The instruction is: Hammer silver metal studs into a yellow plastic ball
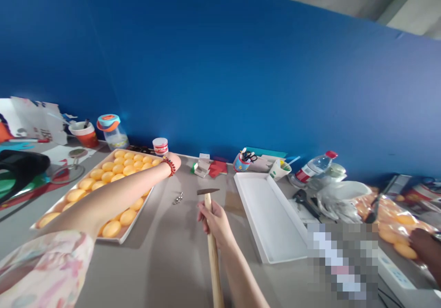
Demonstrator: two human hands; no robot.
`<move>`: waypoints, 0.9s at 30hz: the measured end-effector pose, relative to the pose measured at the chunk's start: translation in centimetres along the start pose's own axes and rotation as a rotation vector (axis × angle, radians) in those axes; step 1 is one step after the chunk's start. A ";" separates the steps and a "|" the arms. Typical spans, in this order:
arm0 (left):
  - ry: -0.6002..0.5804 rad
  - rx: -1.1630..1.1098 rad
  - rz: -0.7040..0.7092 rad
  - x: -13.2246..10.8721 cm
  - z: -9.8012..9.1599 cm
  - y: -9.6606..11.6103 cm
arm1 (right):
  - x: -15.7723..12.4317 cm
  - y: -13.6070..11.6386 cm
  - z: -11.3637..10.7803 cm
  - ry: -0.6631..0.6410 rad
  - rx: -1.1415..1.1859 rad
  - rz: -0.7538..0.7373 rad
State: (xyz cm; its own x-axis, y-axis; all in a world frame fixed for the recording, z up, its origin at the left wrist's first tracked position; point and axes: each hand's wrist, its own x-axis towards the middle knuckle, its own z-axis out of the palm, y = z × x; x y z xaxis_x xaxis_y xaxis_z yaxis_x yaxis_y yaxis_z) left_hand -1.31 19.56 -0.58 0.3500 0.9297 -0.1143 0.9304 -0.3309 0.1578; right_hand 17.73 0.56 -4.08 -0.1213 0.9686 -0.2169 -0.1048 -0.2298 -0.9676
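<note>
My right hand [216,221] is closed round the wooden handle of a small hammer [207,192], whose dark metal head points left above the grey table. My left arm stretches forward over a white tray [126,233] filled with several orange balls [119,168]. My left hand [175,159], with a red bead bracelet on the wrist, reaches past the tray's far corner, close to a small white pot with a red label [160,146]. Its fingers are turned away, so I cannot see whether it holds anything. A small metal piece [178,198] lies on the table between tray and hammer.
An empty white tray [272,216] lies to the right. Along the blue wall stand a red cup [84,133], a lidded jar [112,131], a pen cup with scissors [243,161], red paper [217,167] and a water bottle [315,166]. Another person's hand [425,246] rests by bagged orange balls [399,223].
</note>
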 end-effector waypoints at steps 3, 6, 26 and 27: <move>-0.010 -0.048 -0.066 -0.2 0.0 -0.2 | 0.0 -0.1 0.0 0.000 0.008 0.000; 0.006 -0.147 -0.060 -1.0 -0.8 0.0 | -0.1 -0.3 0.0 -0.003 0.013 -0.004; -0.578 -1.847 -0.049 -18.4 2.0 6.4 | -3.7 -3.4 1.1 -0.214 0.013 0.016; -0.582 -1.862 -0.061 -18.4 2.2 6.4 | -3.7 -3.4 1.2 -0.209 -0.023 0.022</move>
State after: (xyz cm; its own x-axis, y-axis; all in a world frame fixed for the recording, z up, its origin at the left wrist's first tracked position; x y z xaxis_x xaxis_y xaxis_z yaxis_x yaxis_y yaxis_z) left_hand -1.55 -0.03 0.35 0.6775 0.6442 -0.3550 -0.1808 0.6136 0.7686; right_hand 17.39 -2.37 0.18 -0.3257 0.9222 -0.2086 -0.0779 -0.2461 -0.9661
